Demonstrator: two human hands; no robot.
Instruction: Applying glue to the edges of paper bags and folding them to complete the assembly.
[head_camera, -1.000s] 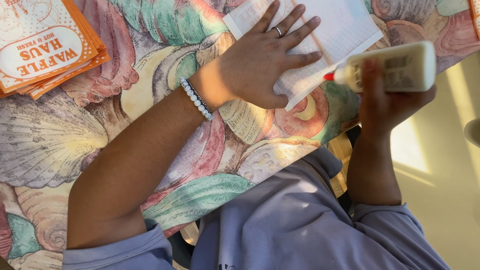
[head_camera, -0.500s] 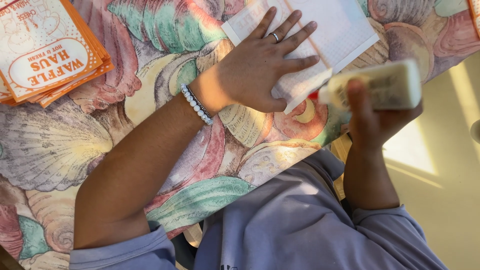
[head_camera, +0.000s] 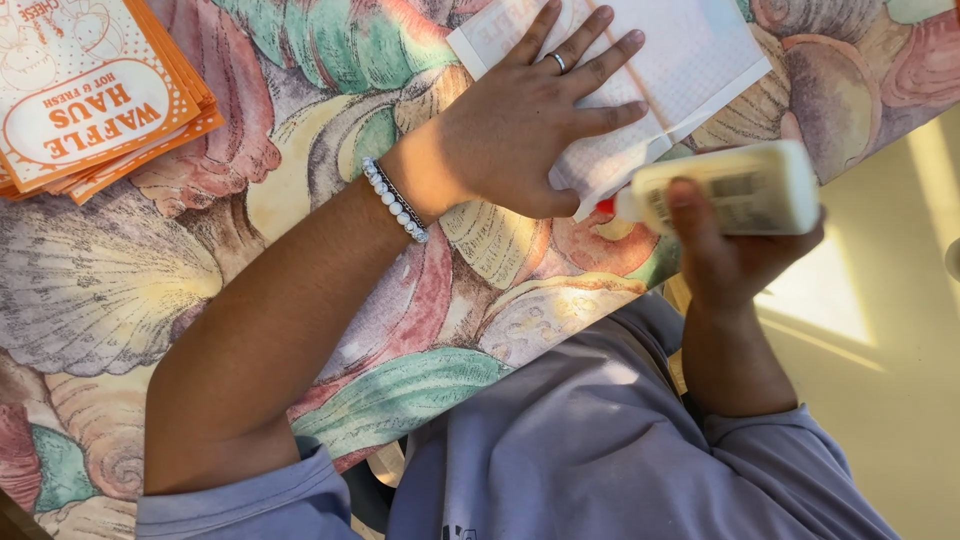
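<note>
I see a shell-patterned tabletop (head_camera: 150, 290) under both hands, pale floor beyond its edge. One stack of orange packets (head_camera: 90, 95) lies well beyond my left hand (head_camera: 520, 125), which presses flat, fingers spread, on one white paper sheet (head_camera: 690, 60). My right hand (head_camera: 730, 255) is wrapped around one glue bottle (head_camera: 725, 190), its red tip at the sheet's corner.

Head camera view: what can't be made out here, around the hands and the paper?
- White paper sheet: far end cut off by the top edge; middle covered by the flat left hand.
- Glue bottle: motion-blurred; whether its red tip touches the sheet cannot be told.
- Right hand: mostly hidden behind the bottle.
- Orange stack: cut off by the top and left edges; count unclear.
</note>
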